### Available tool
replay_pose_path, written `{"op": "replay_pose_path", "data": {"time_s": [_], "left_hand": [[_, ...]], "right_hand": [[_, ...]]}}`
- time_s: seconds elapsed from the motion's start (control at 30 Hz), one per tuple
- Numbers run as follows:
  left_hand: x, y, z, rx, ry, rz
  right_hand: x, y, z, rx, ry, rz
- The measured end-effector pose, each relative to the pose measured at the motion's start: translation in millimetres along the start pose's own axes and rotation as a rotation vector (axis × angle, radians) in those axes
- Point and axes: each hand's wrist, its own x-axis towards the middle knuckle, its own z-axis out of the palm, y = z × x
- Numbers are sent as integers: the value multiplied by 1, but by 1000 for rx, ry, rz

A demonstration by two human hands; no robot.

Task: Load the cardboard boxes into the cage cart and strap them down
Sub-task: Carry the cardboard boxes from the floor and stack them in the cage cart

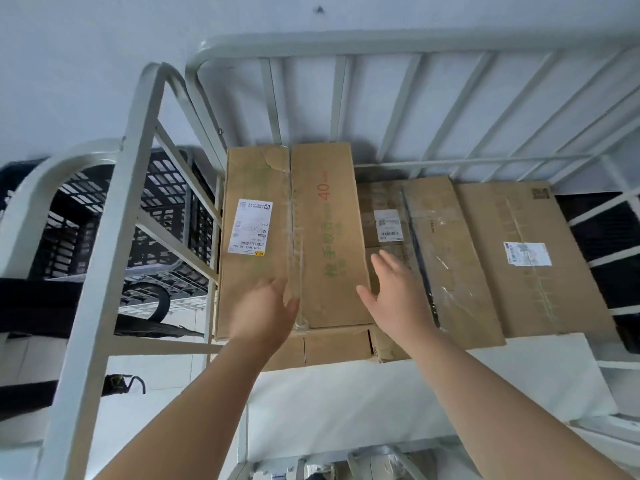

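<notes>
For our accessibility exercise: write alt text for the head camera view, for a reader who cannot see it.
A person's open left hand and right hand reach over a taped cardboard box with a shipping label, beside lower boxes inside a metal cage cart.

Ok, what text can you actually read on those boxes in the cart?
"40": red print on the left box.
Green characters beside it: too blurred to read.
Left label, middle label, right label: print too small to read.
</notes>
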Motion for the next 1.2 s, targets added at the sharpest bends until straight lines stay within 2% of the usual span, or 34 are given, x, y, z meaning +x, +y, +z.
{"op": "replay_pose_path", "data": {"time_s": [0.23, 0.4, 0.53, 0.9, 1.2], "left_hand": [[-51, 91, -73, 186, 96, 311], [-106, 176, -104, 114, 149, 566], [-165, 256, -104, 132, 116, 772], [-404, 441, -16, 188, -29, 1251], [-607, 527, 92, 267, -203, 1605]], "right_hand": [[-87, 21, -112, -26, 142, 78], [-178, 59, -184, -73, 251, 175], [-267, 102, -219, -80, 321, 325], [-585, 225, -242, -50, 513, 777], [-823, 269, -200, -33, 546, 1222]]}}
